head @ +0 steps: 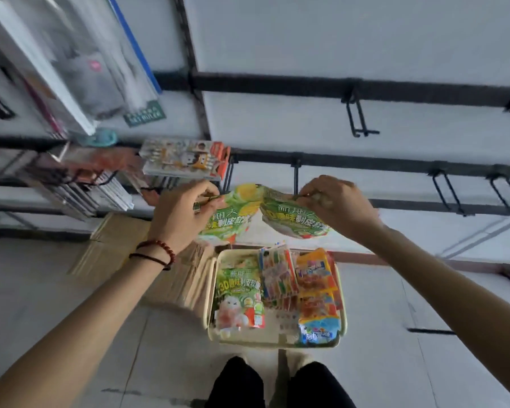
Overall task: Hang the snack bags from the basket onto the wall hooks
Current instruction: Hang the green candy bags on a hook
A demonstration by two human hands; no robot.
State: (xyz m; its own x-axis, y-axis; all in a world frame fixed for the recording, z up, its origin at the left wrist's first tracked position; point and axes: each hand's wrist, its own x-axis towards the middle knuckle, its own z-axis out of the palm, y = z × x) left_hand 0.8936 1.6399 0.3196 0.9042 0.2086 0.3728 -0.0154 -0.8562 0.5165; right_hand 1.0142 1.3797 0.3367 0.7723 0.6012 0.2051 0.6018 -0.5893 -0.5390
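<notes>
Each hand holds a green snack bag up near the wall. My left hand (180, 213) pinches the top of the left green bag (230, 219). The fingers of my right hand (336, 204) pinch the top of the right green bag (292, 219). Both bag tops are close to a black wall hook (295, 175) on the middle rail. Below them, a cream basket (214, 334) on the floor holds another green bag (239, 295), colourful striped packets (278, 275) and orange-and-blue bags (317, 301).
Empty black hooks (358, 116) (451, 195) (504, 195) stick out from the rails to the right. Packaged goods (186, 157) hang on hooks at the left. A stack of flat cardboard (115, 240) leans by the wall. My feet (277, 384) stand just behind the basket.
</notes>
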